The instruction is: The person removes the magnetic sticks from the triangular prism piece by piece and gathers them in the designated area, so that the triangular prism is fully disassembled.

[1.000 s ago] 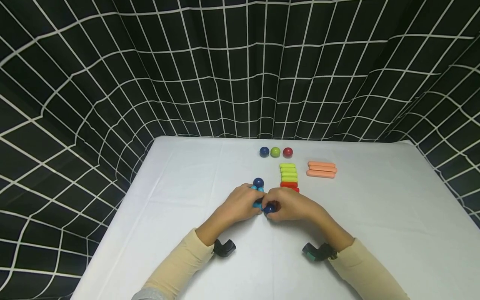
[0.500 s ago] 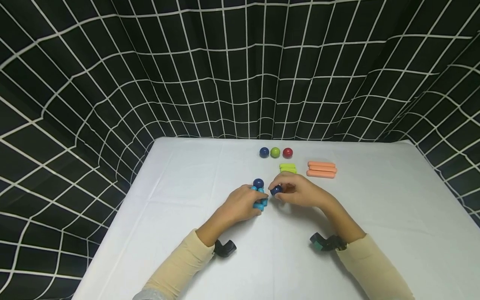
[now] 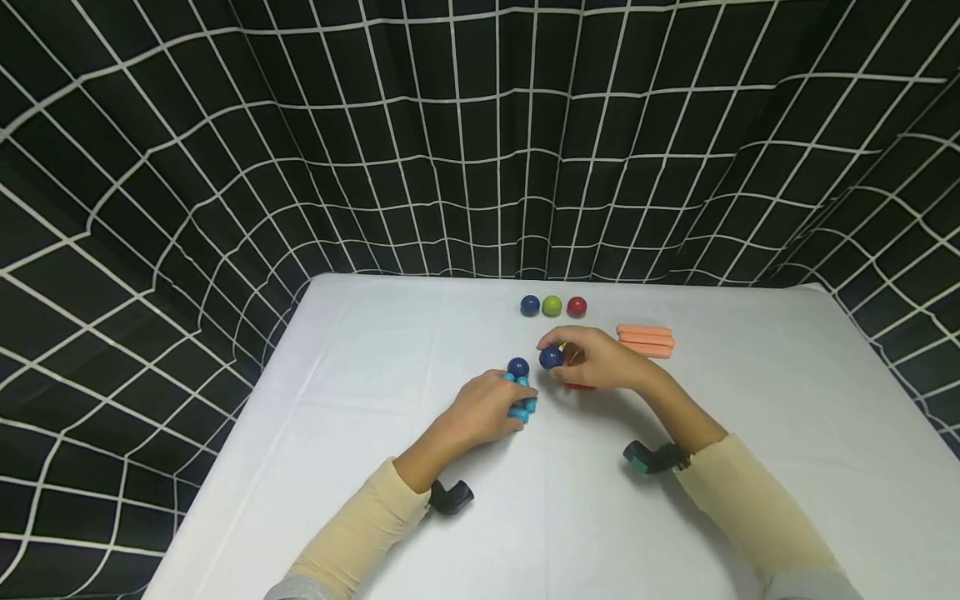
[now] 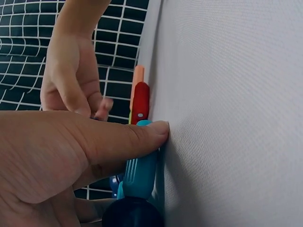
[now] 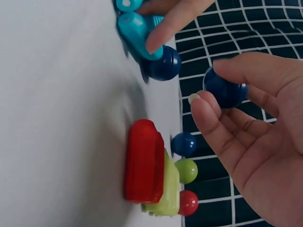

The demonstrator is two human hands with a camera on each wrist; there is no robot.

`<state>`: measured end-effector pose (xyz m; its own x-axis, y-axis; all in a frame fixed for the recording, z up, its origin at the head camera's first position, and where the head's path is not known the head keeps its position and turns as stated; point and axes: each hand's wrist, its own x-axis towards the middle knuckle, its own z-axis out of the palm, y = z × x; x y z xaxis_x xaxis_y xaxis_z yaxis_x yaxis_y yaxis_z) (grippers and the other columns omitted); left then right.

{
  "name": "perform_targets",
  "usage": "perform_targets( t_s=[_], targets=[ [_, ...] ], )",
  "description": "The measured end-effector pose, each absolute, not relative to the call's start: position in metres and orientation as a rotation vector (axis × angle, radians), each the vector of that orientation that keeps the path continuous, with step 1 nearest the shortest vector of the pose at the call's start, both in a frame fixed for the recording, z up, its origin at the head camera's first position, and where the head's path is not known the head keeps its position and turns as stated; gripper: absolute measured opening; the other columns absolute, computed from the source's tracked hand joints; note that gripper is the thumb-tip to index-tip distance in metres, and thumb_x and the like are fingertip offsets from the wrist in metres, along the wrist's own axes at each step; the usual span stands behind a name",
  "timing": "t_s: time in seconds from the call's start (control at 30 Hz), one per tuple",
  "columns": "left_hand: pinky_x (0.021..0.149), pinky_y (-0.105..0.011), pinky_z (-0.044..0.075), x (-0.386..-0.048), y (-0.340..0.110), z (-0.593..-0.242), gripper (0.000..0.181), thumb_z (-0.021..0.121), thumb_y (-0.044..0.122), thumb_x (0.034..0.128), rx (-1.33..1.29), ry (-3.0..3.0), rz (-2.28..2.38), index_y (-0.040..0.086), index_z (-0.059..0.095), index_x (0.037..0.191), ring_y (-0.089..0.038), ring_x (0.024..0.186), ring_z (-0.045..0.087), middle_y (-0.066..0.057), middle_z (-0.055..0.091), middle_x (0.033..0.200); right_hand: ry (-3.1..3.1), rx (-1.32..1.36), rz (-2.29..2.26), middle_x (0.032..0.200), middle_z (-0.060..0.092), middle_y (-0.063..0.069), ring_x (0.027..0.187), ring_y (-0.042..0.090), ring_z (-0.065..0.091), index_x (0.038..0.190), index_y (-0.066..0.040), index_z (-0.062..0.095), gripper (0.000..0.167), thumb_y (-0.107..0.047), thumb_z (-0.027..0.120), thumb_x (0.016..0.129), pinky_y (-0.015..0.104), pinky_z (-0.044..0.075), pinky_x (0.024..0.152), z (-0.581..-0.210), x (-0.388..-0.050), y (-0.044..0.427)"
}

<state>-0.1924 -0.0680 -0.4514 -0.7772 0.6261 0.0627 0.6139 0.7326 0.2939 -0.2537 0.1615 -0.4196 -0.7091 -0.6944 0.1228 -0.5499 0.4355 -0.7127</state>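
My left hand (image 3: pixel 483 408) (image 4: pixel 71 161) holds a small group of light blue sticks (image 3: pixel 519 413) (image 4: pixel 139 175) on the table, its thumb along one stick in the left wrist view. A dark blue ball (image 3: pixel 518 367) (image 5: pixel 165 64) touches the far end of the sticks. My right hand (image 3: pixel 600 360) (image 5: pixel 265 123) pinches another dark blue ball (image 3: pixel 551 358) (image 5: pixel 225 90) between thumb and fingers, raised off the table. Red sticks (image 3: pixel 579 386) (image 5: pixel 142 163) show partly beneath this hand; behind them, yellow-green sticks (image 5: pixel 165 191) are visible in the right wrist view.
Blue (image 3: pixel 530 306), green (image 3: pixel 552 306) and red (image 3: pixel 577 307) balls stand in a row near the back of the white table (image 3: pixel 375 350). Orange sticks (image 3: pixel 646 341) lie to the right. A dark curtain with white grid lines (image 3: pixel 450 142) hangs behind.
My right hand has lifted its dark blue ball from beside the near end of the light blue sticks and carried it away from me and slightly right. My left hand has stayed put.
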Motion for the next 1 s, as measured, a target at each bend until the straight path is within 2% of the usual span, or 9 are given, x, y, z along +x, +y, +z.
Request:
perform_targets(
  t_s=[0.13,0.27,0.43,0.67,0.77,1.0],
  targets=[
    [0.071,-0.023,0.048,-0.193,-0.069,-0.451,0.039,0.086,0.021,0.0808,1.020,2.887,0.451,0.020,0.075,0.118,-0.009,0.082,0.057,0.009,0.069,0.091,2.544,-1.127,-1.113,0.107,0.066,0.008,0.083,0.020,0.061,0.119,0.002,0.065,0.038,0.000,0.076,0.083,0.035,0.056,0.076,-0.418,-0.271,0.153],
    [0.070,-0.023,0.047,-0.193,-0.068,-0.450,0.035,0.086,0.021,0.0804,1.037,2.882,0.449,0.020,0.076,0.113,-0.009,0.081,0.056,0.011,0.065,0.085,2.613,-1.123,-1.099,0.105,0.066,0.008,0.080,0.022,0.060,0.120,0.002,0.064,0.037,-0.002,0.074,0.084,0.034,0.054,0.072,-0.417,-0.291,0.145],
    [0.068,-0.023,0.045,-0.194,-0.065,-0.451,0.027,0.085,0.020,0.0811,1.045,2.880,0.440,0.022,0.075,0.105,-0.009,0.079,0.053,0.012,0.059,0.079,2.740,-1.037,-0.993,0.106,0.067,0.009,0.096,0.029,0.058,0.120,-0.002,0.064,0.035,-0.013,0.072,0.088,0.043,0.052,0.082,-0.412,-0.312,0.131],
    [0.070,-0.024,0.046,-0.193,-0.065,-0.452,0.027,0.085,0.021,0.0817,1.046,2.888,0.414,0.023,0.075,0.107,-0.010,0.082,0.055,0.012,0.061,0.080,2.836,-0.995,-0.757,0.123,0.066,0.013,0.123,0.031,0.049,0.124,-0.001,0.067,0.039,-0.019,0.073,0.090,0.046,0.048,0.099,-0.420,-0.339,0.105],
    [0.070,-0.024,0.046,-0.193,-0.066,-0.452,0.029,0.085,0.021,0.0816,1.033,2.893,0.418,0.023,0.076,0.109,-0.010,0.083,0.055,0.012,0.061,0.081,2.835,-0.978,-0.721,0.123,0.066,0.014,0.125,0.032,0.048,0.125,0.000,0.066,0.039,-0.018,0.071,0.090,0.046,0.044,0.104,-0.425,-0.348,0.097],
    [0.070,-0.023,0.046,-0.192,-0.066,-0.453,0.030,0.084,0.019,0.0818,1.034,2.896,0.428,0.023,0.076,0.111,-0.010,0.083,0.054,0.012,0.061,0.081,2.836,-0.904,-0.643,0.123,0.066,0.016,0.120,0.034,0.052,0.126,0.000,0.064,0.040,-0.016,0.066,0.090,0.049,0.043,0.103,-0.440,-0.359,0.088]
  ],
)
